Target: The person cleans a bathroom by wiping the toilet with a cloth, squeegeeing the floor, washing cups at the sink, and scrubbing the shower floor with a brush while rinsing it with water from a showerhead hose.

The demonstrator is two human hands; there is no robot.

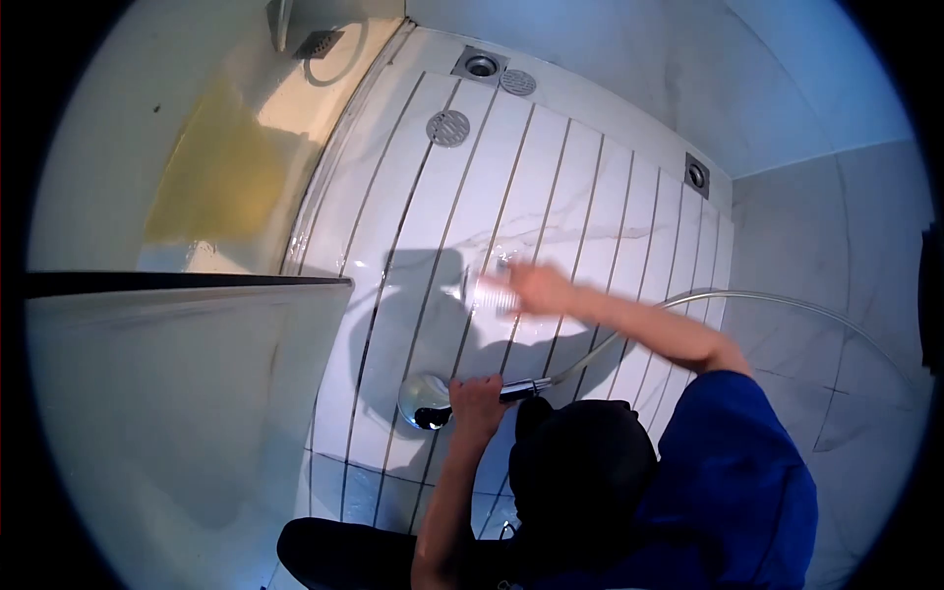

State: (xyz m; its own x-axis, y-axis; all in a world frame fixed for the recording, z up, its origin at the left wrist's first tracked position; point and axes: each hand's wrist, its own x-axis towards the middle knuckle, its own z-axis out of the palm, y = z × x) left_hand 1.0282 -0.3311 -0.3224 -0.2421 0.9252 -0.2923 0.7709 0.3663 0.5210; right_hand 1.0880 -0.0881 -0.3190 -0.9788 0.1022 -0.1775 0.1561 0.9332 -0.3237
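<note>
My left hand (477,401) is wrapped round the handle of a chrome shower head (425,398), held low over the grooved white floor (393,324). A metal hose (767,296) runs from its handle out to the right. Further forward, my right hand (541,288) is closed on a pale, ridged scrub brush (490,293) at the floor. Motion smears this hand and the brush, so the brush's exact shape is unclear. Wet, shiny patches show on the floor around it.
Two round drain grates (448,128) (518,83) lie on the floor at the back. Square drains (481,65) (697,175) sit at the back and right edges. A glass panel (187,393) stands at the left; tiled wall (826,226) bounds the right.
</note>
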